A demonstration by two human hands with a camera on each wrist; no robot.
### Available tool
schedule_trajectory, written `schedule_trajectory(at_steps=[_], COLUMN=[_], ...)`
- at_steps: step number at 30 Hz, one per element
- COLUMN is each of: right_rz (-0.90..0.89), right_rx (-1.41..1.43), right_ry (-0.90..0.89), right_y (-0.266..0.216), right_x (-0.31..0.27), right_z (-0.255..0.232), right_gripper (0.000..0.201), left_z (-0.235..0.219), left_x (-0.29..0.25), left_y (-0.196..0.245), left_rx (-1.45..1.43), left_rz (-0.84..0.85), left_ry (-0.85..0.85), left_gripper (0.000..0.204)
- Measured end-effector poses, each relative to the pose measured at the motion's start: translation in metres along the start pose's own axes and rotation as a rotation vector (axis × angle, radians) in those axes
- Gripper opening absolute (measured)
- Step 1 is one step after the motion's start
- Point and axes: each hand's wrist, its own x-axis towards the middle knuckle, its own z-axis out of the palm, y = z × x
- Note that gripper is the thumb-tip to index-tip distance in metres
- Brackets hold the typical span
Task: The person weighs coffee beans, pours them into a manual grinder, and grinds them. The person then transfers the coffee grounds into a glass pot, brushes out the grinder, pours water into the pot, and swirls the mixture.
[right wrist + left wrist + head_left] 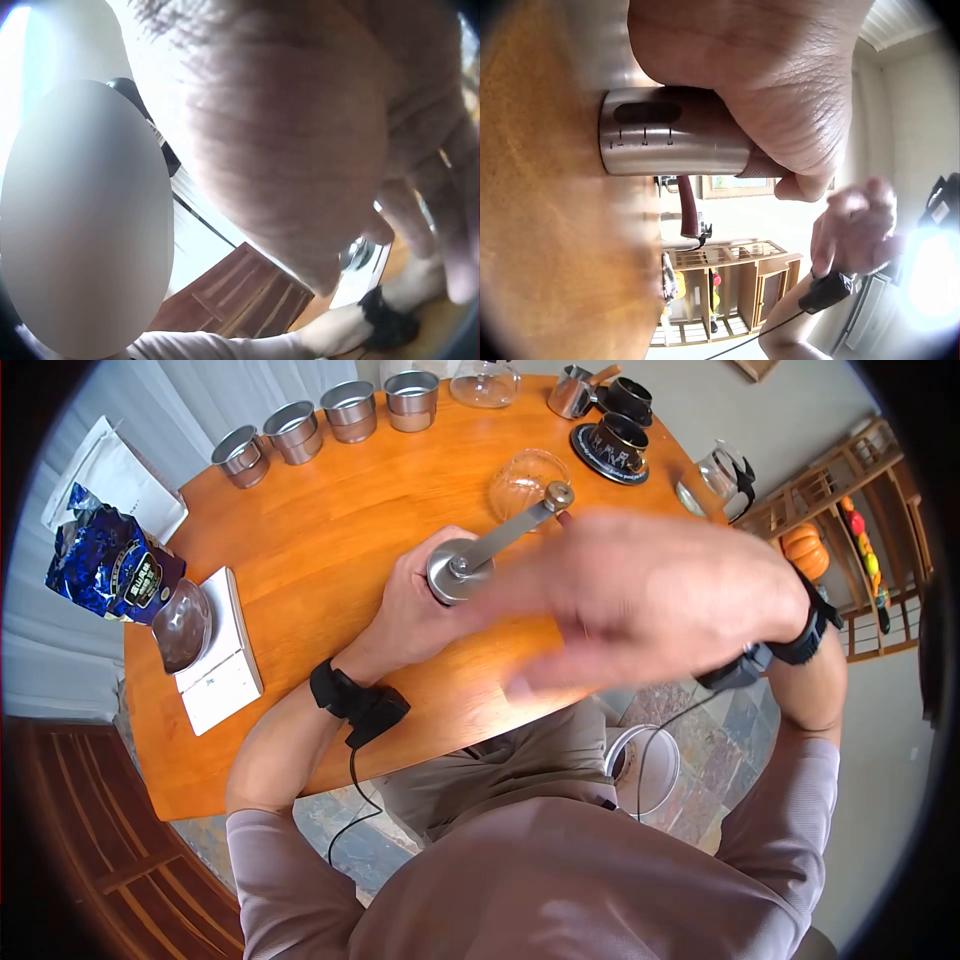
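My left hand (415,600) grips a steel hand coffee grinder (447,586) that stands upright on the wooden table. The grinder's crank arm (510,537) points to the far right and ends in a round knob (559,495). In the left wrist view, number marks and a dark oval patch show on the grinder body (697,154). My right hand (680,585), blurred, hovers right of the grinder with loosely spread fingers, holding nothing. Its palm (292,142) fills much of the right wrist view. Just beyond the crank is a glass server (525,475).
Several steel cups (350,415) line the far edge. On the left lie a white scale (225,690), a clear dish (183,625) and a blue coffee bag (100,560). A black cup (617,440) on a saucer stands far right. A white bin (655,770) is on the floor.
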Motion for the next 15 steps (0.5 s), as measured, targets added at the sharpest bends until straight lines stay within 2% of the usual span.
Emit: schedule_trajectory(at_steps=[1,3,6,9,10,11,13,15], right_rz=[0.238,0.187,0.194,0.142,0.252,0.249,0.383,0.593], right_rx=[-0.146,-0.522,-0.526,-0.471,-0.498,-0.496,-0.397,-0.17], right_ry=[0.099,0.341,0.405,0.316,0.234,0.226,0.093,-0.164], right_y=[-0.011,0.012,0.042,0.044,0.036,0.028,0.009,-0.023], right_x=[0.003,0.005,-0.007,-0.023,-0.029,-0.034,-0.04,-0.026], right_z=[-0.009,-0.011,-0.009,0.002,0.005,0.008,0.009,0.002], right_gripper=[0.04,0.04,0.043,0.045,0.043,0.043,0.037,0.047], left_z=[0.0,0.0,0.0,-0.001,0.0,0.0,0.0,-0.002], left_x=[-0.001,-0.002,-0.002,-0.001,0.0,-0.001,-0.001,-0.001], left_y=[0.0,0.0,-0.001,-0.003,-0.004,-0.004,-0.001,0.001], left_rx=[0.0,-0.024,-0.012,0.046,0.061,0.057,0.029,0.042], left_rz=[0.004,-0.106,-0.078,-0.019,-0.003,-0.006,-0.036,-0.03], left_ry=[0.001,-0.003,-0.019,-0.015,-0.014,-0.007,-0.029,-0.028], left_gripper=[0.029,0.029,0.028,0.027,0.027,0.027,0.026,0.026])
